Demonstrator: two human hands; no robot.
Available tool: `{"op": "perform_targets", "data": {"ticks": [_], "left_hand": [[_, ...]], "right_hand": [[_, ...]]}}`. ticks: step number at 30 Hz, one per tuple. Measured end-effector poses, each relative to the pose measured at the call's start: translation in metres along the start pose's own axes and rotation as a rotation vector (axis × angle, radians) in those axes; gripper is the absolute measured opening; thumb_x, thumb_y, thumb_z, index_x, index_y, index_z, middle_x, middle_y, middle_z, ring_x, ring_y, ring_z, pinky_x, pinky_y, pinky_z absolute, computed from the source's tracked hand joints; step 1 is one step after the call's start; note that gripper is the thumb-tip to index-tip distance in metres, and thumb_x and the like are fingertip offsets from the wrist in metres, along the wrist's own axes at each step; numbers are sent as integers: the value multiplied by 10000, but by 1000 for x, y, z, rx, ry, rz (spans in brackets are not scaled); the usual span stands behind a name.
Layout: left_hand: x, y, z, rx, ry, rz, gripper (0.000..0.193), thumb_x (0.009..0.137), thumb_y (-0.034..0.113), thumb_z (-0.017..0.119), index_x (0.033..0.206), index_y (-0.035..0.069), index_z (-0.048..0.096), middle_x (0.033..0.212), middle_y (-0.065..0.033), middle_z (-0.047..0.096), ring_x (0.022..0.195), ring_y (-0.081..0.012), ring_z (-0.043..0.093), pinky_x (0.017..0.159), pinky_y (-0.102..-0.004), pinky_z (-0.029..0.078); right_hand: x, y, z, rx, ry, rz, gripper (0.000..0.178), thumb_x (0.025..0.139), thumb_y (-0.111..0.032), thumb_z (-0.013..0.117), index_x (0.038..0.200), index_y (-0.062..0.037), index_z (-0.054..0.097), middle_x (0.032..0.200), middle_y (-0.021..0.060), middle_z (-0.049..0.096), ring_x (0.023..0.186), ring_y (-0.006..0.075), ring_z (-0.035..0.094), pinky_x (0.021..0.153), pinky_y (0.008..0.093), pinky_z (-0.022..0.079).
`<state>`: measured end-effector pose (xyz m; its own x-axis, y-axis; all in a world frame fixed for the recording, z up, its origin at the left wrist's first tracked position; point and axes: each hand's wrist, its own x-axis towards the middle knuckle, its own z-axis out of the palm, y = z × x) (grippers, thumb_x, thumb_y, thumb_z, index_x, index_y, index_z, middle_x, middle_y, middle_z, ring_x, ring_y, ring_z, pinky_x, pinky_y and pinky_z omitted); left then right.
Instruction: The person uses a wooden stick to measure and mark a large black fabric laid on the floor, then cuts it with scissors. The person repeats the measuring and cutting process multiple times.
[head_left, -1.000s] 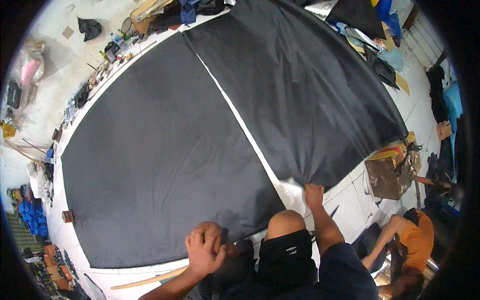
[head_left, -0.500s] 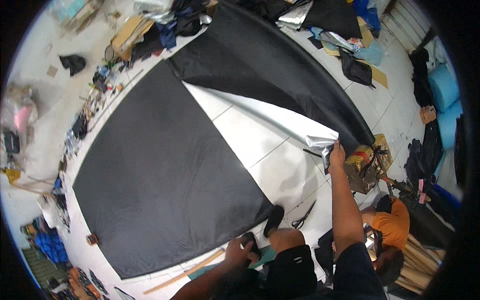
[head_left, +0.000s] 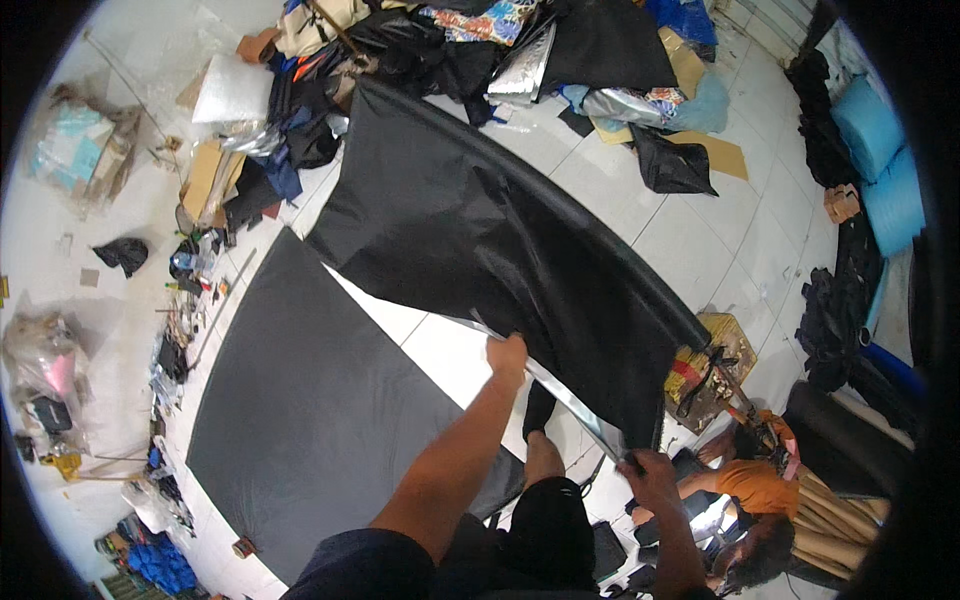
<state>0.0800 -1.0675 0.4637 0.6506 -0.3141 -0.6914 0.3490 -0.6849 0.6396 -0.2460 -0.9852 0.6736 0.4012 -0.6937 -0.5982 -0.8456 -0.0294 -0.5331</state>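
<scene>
A large black sheet (head_left: 440, 210) with a silvery underside stretches from a long roll (head_left: 600, 235). My left hand (head_left: 507, 358) is closed on the sheet's near edge, about midway along. Farther right, my right hand (head_left: 650, 477) grips the same edge near its corner. Between my hands, a silver strip (head_left: 570, 400) of the underside shows where the edge folds over. A separate dark sheet (head_left: 320, 400) lies flat on the floor to the left, partly hidden by my left forearm. White tiles show in the wedge between the two sheets.
A worn yellow-and-brown block (head_left: 735, 345) stands by the roll's near end. Close on the right sits a person in an orange top (head_left: 757, 487), beside cardboard tubes (head_left: 835, 515). Scrap fabric (head_left: 610, 45) is heaped at the back; blue rolls (head_left: 880, 130) stand far right.
My left hand has moved from near my foot up to the sheet's edge. My right hand has come nearer with the corner, drawing the sheet toward me. The view has shifted.
</scene>
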Motion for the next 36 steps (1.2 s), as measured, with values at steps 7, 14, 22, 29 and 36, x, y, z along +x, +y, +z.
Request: {"op": "perform_targets", "data": {"ticks": [7,14,22,29,36], "left_hand": [[-145,95,16,-582,-471,-118,392,876,38,629,1246,-80,567,1188,-170,661,1060,-292,634,960,-382,481],[-47,205,-74,-792,-803,-80,398,858,243,665,1167,-5,640,1166,-138,681,1121,-329,610,1055,-484,440],[324,287,-262,-884,-848,56,431,937,362,501,1153,26,662,1194,-184,682,1087,-386,653,1019,-545,484],[216,343,-289,-659,-1016,-401,698,964,560,484,1346,-17,563,1332,-203,618,1218,-388,603,1107,-575,409],[235,291,-422,-344,-842,1,659,959,305,652,1457,-60,420,1438,-236,522,1256,-395,562,1097,-534,425]], "right_hand": [[107,-110,10,64,538,-18,796,806,-364,787,1399,42,446,1282,301,584,1162,488,576,977,533,459],[89,-219,-3,300,642,33,362,841,-121,610,1163,40,582,1003,325,656,957,503,648,814,540,505],[12,-303,42,136,491,220,298,876,-256,650,1028,-1,624,902,245,683,877,450,669,773,509,509],[10,-293,151,60,190,766,1222,654,-1002,415,1375,-31,590,1375,250,583,1301,398,546,1104,434,422],[0,-330,224,-273,336,638,711,849,-685,604,1260,-109,672,1236,158,687,1164,347,650,985,470,515]]}}
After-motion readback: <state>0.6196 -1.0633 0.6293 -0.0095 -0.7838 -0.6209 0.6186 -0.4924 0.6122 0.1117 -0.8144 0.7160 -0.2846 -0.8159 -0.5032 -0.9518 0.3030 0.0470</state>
